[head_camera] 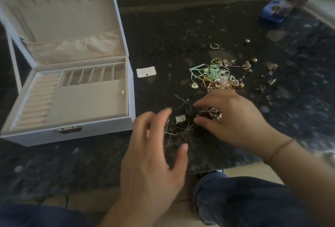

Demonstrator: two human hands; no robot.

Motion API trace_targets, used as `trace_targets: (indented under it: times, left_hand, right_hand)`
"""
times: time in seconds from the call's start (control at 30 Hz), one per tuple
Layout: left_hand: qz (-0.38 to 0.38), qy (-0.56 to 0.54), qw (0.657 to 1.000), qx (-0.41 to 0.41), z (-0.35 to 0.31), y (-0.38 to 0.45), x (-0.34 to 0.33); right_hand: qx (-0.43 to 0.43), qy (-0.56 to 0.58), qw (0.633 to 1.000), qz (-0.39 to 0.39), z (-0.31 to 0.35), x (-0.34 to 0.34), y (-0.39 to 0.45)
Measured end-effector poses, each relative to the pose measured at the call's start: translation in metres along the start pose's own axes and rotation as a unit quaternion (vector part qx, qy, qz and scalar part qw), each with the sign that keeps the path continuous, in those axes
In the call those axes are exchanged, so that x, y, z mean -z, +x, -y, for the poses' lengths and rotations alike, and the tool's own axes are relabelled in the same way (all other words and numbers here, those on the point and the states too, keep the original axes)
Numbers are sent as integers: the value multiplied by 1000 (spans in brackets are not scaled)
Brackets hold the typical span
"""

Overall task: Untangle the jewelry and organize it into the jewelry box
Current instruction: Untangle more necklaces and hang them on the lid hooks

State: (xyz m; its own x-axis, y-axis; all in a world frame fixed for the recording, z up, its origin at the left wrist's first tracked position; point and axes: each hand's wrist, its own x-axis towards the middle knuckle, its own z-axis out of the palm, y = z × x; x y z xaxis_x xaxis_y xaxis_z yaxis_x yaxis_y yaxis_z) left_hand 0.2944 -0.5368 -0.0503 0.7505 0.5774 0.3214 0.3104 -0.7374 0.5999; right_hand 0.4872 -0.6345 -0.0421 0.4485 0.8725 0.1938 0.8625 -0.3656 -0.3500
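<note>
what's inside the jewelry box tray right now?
The jewelry box tray shows one small gold piece in the large section. Divider slots and ring rolls look bare; the slot floors are partly hidden by dividers.

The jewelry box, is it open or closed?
Open. The jewelry box has its lid standing up at the back, so you can see its beige compartments and one small gold piece inside.

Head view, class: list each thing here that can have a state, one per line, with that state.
Jewelry box: lid up, tray nearly bare, one small gold piece inside.
Jewelry pile: tangled with green ribbon, on the table.
Thin chains: knotted, between the hands.
Left hand: fingers spread, holding nothing.
Right hand: fingers curled over a beaded piece; grip unclear.
</note>
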Motion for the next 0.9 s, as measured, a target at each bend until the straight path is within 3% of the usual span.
trace_targets:
  times: [0.13, 0.27, 0.63, 0.73, 0.9]
  left_hand:
    - [-26, 112, 987, -112, -4, 19, -17]
    - [48, 208, 972, -95, 4, 41, -36]
    - [29, 187, 976, -104, 15, 51, -39]
    - [18, 104, 993, -58, 20, 55, -38]
    - [2, -26, 1000, 6, 17, 62, -33]
  right_hand:
    - [9, -23, 999, 20, -4, -11, 2]
    - [-9, -24, 999, 41, -5, -13, 2]
    - [-47, -9, 997, 54, -3, -11, -2]
    - [-112, 134, 985, 2, -6, -4, -4]
    - [-189, 386, 898, -93, -9, 1, -7]
